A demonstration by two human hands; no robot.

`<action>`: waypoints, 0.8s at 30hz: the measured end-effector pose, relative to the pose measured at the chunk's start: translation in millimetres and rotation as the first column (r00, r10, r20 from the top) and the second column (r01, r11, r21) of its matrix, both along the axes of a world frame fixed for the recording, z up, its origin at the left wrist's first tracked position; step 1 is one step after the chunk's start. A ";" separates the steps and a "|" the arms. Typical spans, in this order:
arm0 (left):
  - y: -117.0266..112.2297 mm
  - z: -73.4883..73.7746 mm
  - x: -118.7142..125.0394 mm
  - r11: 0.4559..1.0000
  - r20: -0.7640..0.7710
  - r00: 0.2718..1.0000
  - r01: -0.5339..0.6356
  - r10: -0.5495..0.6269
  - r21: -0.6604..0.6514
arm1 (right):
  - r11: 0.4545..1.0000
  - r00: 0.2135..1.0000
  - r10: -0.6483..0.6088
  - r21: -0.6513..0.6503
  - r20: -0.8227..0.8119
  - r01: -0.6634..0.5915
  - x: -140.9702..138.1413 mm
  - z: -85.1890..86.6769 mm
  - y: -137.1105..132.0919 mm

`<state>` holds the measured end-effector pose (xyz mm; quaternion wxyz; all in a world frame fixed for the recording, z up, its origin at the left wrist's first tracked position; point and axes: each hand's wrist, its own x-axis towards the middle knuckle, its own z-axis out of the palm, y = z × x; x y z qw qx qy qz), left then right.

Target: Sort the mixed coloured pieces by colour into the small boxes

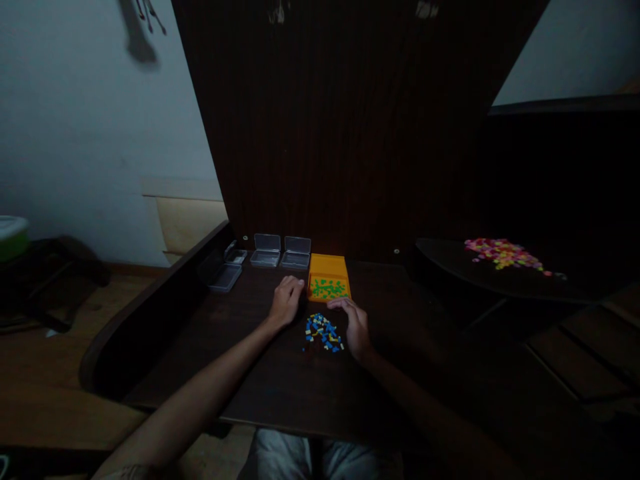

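My left hand (287, 301) rests on the dark desk just left of an open yellow box (329, 265). Its fingers are curled under, so whatever they may hold is hidden. Small green pieces (327, 289) lie spread in the box's near half; its lid leans back behind. Fingers stretched out, my right hand (356, 327) reaches toward the box's near right corner. Nothing shows in its grasp, though the palm is turned away. Between both hands lies a loose pile of small blue, yellow and cream pieces (324, 332), which look like tiny building bricks.
Two clear plastic cases (265, 259) stand open at the back of the desk. Another clear case (225, 277) sits by the raised left side panel (160, 303). On a shelf at right is a heap of pink, yellow and orange pieces (505, 255). A tall dark panel (345, 133) rises behind.
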<state>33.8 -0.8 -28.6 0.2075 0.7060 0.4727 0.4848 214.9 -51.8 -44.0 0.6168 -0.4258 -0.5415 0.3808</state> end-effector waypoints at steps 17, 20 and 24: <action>14.2 -17.9 -3.3 0.995 -0.200 0.976 0.068 -0.081 -0.068 | 0.958 0.939 -0.171 -0.170 0.299 0.229 69.0 -15.1 108.4; 11.6 -18.0 -3.0 0.994 -0.200 0.978 0.048 -0.067 -0.101 | 0.962 0.947 -0.126 -0.195 0.297 0.189 68.9 -12.5 121.0; 9.9 -17.9 -3.3 0.993 -0.201 0.977 0.053 -0.074 -0.105 | 0.965 0.958 -0.087 -0.218 0.273 0.149 69.8 -9.7 131.7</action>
